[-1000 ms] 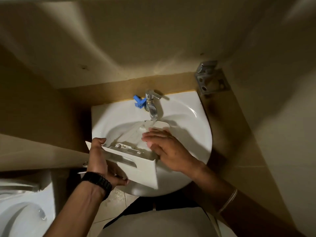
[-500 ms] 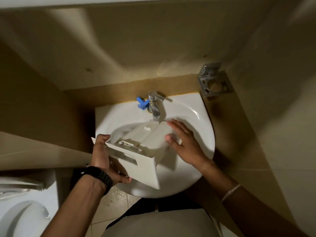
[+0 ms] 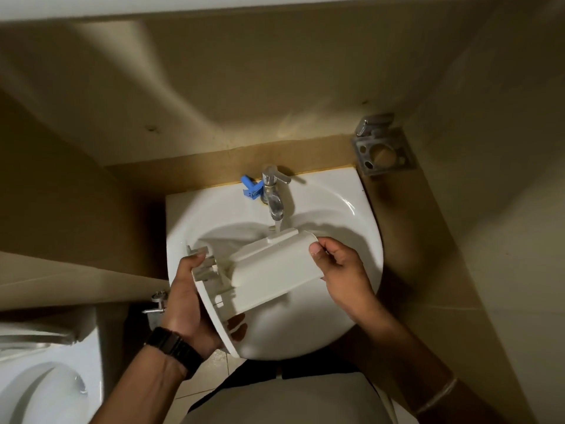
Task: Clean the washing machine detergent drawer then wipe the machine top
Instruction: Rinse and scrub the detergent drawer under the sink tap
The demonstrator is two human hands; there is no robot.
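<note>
The white detergent drawer (image 3: 272,267) is turned upside down over the white sink (image 3: 357,228), its smooth underside facing up. My left hand (image 3: 186,304) grips the drawer's front panel end, thumb on the upper edge and fingers under the lower rim. My right hand (image 3: 342,270) holds the drawer's far end, thumb pressed on the curved corner. Water runs from the chrome tap (image 3: 273,194) just behind the drawer's back edge. The inside compartments are hidden.
A blue plastic piece (image 3: 252,186) lies on the sink rim left of the tap. A metal wall holder (image 3: 383,148) hangs at the back right. A toilet (image 3: 39,381) stands at the lower left, with a small valve (image 3: 156,304) by the wall. Walls close in on both sides.
The drawer has been flipped from compartments-up to underside-up. My right hand moved from rubbing inside it to gripping its far end; my left hand kept hold of the front panel.
</note>
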